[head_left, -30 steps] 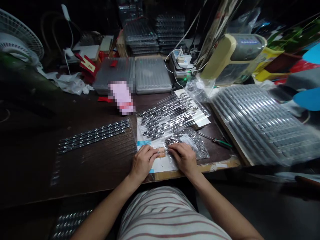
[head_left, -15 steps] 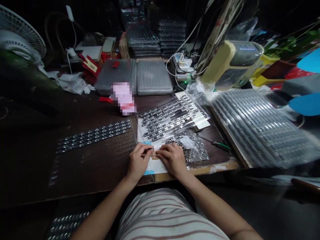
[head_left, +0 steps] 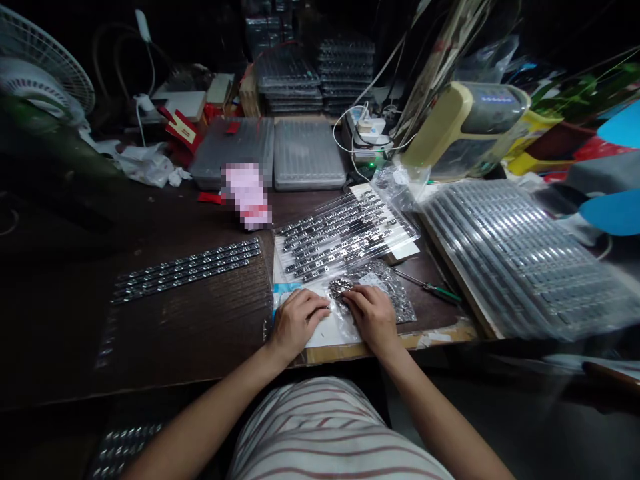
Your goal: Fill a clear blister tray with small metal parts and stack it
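Observation:
My left hand [head_left: 299, 320] rests on a white sheet [head_left: 325, 333] at the desk's front edge, fingers curled in, and whatever is in them is hidden. My right hand [head_left: 371, 313] lies just to its right. Its bent fingertips press into a heap of small metal parts [head_left: 345, 288] on a clear plastic bag [head_left: 395, 293]. Behind both hands lie clear tubes filled with rows of metal parts [head_left: 345, 233]. More such strips [head_left: 185, 270] lie on the dark desk to the left.
A green-handled screwdriver [head_left: 435, 289] lies right of the bag. A large stack of filled tubes [head_left: 525, 253] covers the right side. Grey plastic cases [head_left: 305, 153], a beige lamp [head_left: 465, 120], cables and a fan [head_left: 35, 73] stand at the back.
Half a second ago both hands met over a small tan piece on the white sheet. They have parted since, the right hand has gone back to the heap, and the tan piece is out of sight.

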### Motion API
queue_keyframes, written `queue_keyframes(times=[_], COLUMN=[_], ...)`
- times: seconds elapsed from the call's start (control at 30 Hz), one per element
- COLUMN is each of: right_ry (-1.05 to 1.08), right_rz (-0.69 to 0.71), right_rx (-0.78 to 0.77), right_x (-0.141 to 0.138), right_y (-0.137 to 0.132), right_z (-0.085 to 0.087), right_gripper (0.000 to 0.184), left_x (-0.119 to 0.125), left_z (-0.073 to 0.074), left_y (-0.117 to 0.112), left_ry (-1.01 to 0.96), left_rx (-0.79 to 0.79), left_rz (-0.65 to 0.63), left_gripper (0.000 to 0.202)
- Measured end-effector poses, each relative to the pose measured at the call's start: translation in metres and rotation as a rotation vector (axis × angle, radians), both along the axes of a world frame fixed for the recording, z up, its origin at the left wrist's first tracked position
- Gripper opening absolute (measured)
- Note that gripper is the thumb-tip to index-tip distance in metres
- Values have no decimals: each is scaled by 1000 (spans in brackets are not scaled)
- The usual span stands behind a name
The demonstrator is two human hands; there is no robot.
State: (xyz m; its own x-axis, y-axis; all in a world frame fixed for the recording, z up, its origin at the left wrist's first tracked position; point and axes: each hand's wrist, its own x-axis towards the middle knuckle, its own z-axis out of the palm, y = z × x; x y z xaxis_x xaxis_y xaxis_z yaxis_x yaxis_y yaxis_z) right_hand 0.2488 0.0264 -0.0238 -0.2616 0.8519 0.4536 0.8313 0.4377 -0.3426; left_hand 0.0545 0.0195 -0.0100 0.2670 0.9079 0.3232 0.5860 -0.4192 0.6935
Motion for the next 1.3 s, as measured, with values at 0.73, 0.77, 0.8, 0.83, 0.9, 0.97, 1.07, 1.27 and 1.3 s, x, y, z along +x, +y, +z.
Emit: queue_keyframes(times=[0.73, 0.77, 0.8, 0.83, 0.9, 0.97, 1.07, 1.27, 1.3], right_ry=[238, 239, 227, 206, 162, 133, 123, 155, 153], right_rz=[86, 111, 129, 138, 139, 133, 135, 174, 176], right_rx=[-39, -56, -72, -85, -91, -78, -64, -104, -106], right_x=[-13, -19, -25, -31, -41, -49, -53, -49, -49], right_y=[-4, -5, -5, -5, -5, -4, -2, -3, -4], right_z=[11, 12, 13, 14, 14, 14, 12, 9, 9], right_gripper=[18, 15, 12, 12, 14, 15, 15, 17, 17], left_x=[-32, -46, -61, -76, -101, -117, -126, -118, -111], left_z=[16, 18, 20, 20, 17, 12, 3, 8, 11], left_y=[25, 35, 46, 56, 71, 78, 76, 68, 67], left_ry=[-73, -36, 25, 97, 225, 308, 350, 382, 384], left_rx=[47, 62, 79, 98, 105, 107, 146, 227, 228], left_rz=[163, 243, 314, 380, 470, 483, 446, 411, 390], left_gripper=[10, 10, 9, 8, 9, 10, 11, 13, 13])
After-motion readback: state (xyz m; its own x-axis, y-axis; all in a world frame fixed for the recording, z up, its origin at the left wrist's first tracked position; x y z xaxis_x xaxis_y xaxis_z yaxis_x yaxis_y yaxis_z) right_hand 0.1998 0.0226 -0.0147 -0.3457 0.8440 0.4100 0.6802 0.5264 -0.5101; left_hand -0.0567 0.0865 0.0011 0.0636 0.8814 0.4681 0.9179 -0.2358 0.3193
